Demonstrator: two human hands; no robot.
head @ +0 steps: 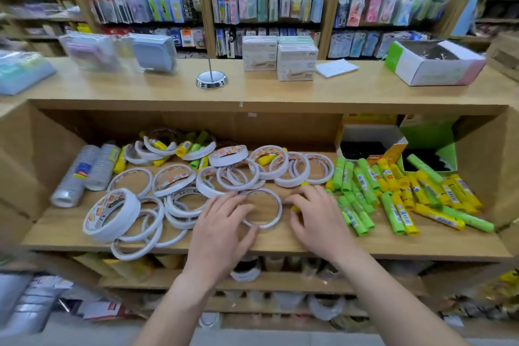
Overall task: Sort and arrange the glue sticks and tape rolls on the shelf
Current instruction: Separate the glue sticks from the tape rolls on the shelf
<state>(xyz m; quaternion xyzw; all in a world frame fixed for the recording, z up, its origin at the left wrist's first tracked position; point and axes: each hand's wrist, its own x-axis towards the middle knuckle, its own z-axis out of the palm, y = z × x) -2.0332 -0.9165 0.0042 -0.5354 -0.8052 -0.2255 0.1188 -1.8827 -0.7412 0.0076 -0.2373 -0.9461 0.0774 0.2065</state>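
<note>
Your left hand (222, 225), fingers spread, rests on a tape roll (278, 206) lying hole-up; your right hand's (317, 219) grip is indeterminate.

Findings, colour and pattern only.

- Shelf (309, 241): light wood grain throughout.
- Tape rolls (229, 155), 9 to 12 o'clock: white rings; several carry printed labels in red, orange and yellow.
- Wrapped tape stacks (75, 174), far 9 o'clock: clear, silvery film with a blue and red label.
- Glue sticks (393, 215), 3 o'clock: lime green mixed with bright yellow, with white barcode labels; a few more lie among the rolls at 11 o'clock.
- Open cartons, 1 to 2 o'clock: one orange-yellow (393, 152), one bright green (429, 135), both with dark contents.
- Upper counter box (432, 70), 2 o'clock: banded green, white and pink.
</note>
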